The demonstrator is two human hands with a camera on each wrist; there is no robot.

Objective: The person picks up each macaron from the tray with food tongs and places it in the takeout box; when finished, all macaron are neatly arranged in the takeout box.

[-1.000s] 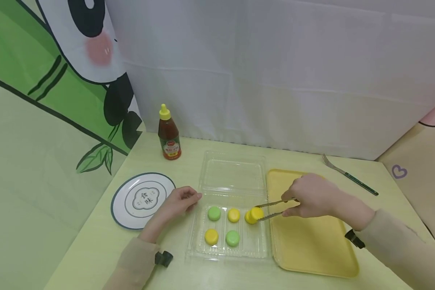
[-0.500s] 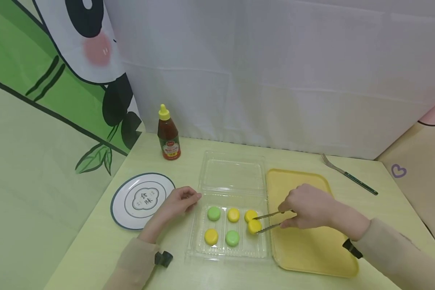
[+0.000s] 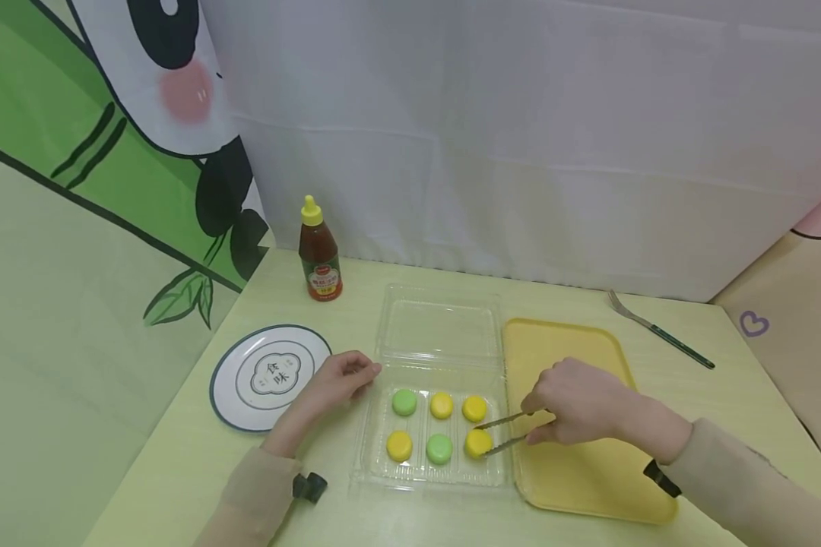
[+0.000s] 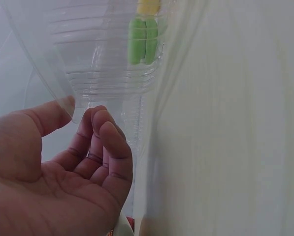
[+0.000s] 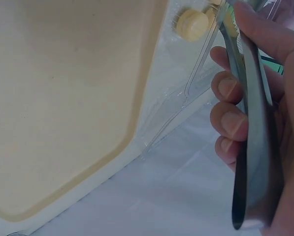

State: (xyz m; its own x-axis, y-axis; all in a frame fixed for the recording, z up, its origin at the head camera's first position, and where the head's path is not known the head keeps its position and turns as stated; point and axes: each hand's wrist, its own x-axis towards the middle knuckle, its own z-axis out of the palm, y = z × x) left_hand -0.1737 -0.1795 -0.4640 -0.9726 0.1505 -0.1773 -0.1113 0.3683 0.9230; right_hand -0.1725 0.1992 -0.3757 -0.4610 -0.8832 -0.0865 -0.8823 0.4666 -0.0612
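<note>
My right hand (image 3: 581,403) grips metal tongs (image 5: 257,132) above the yellow tray. The tong tips are at a yellow macaron (image 3: 478,443) in the near right spot of the clear plastic box (image 3: 410,477); one tip touches its near side. Behind it sits another yellow macaron (image 3: 474,409). The left and middle columns each hold one green and one yellow macaron, with a green macaron (image 3: 439,449) near the middle. My left hand (image 3: 338,381) pinches the box's left rim between thumb and curled fingers, as the left wrist view shows.
The yellow tray (image 3: 588,479) lies against the box's right side. A white plate (image 3: 242,380) with a blue rim is left of the left hand. Behind stands a sauce bottle (image 3: 320,262); a fork (image 3: 677,344) lies at the back right. The box's lid (image 3: 441,327) lies folded back.
My right hand has moved toward me with the tongs, bringing the yellow macaron from over the back right one to the near right spot. The left hand has stayed still.
</note>
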